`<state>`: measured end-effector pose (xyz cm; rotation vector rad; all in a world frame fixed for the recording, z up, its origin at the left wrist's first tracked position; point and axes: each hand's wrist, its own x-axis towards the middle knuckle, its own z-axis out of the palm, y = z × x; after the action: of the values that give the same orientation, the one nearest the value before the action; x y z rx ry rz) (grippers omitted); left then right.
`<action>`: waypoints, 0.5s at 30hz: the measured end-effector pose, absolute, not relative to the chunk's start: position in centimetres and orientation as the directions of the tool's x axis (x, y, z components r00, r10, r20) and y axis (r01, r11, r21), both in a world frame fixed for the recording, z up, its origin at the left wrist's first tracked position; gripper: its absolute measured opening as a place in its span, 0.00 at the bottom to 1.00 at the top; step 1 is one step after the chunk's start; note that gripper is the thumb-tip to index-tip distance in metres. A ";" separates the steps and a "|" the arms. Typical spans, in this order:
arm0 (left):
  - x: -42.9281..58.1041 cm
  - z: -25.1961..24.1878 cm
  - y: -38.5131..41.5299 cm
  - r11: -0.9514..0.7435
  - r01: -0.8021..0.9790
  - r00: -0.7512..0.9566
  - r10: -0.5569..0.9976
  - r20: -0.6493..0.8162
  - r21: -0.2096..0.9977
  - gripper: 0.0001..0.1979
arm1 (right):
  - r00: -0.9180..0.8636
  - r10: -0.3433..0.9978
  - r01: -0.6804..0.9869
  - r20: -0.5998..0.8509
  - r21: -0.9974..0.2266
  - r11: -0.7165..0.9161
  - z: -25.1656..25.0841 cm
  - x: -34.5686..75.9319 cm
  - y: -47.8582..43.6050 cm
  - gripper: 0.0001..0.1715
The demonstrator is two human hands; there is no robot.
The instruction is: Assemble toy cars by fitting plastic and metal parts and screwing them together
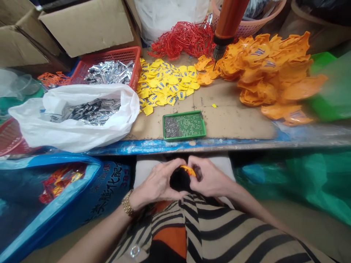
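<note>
Lap: the left hand and right hand meet over striped clothing. The fingertips of both are pinched on one small orange tag, held low and close to the body, probably to steady so small a piece.
Beside the knees: a blue sack stands open at the left with orange and red pieces inside, seemingly within dropping reach.
Counter edge: a green tray of tiny metal bits sits straight ahead on the counter, likely for quick picking. A white bag of silver pieces slumps to its left.
Middle: yellow tags are spread flat. A heap of orange tags lies to the right, and a red basket of silver pieces to the left.
Back: red frames are piled up, and an orange tool hangs tip-down over the heap's edge. Cardboard boxes stand at the far left.
</note>
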<state>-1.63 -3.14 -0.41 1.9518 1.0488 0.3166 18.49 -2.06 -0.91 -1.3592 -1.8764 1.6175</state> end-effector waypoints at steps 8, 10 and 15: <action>-1.7 -0.4 -5.0 -0.302 0.703 0.523 0.833 -0.180 0.644 0.23 | -0.583 0.755 0.456 -0.299 -0.890 -0.001 -0.6 18.3 -1.3 0.09; -1.5 -0.6 -5.4 -0.349 0.734 0.532 0.829 -0.175 0.582 0.21 | -0.578 0.764 0.429 -0.287 -0.903 -0.015 -1.2 18.2 -1.6 0.10; -1.4 -0.9 -5.9 -0.385 0.762 0.517 0.845 -0.133 0.521 0.21 | -0.542 0.793 0.420 -0.279 -0.907 -0.032 -1.7 18.0 -2.1 0.12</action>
<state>-1.37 -5.85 -0.93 2.2339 1.3081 0.2085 17.95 -2.05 -1.68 -1.2775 -1.9234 1.5976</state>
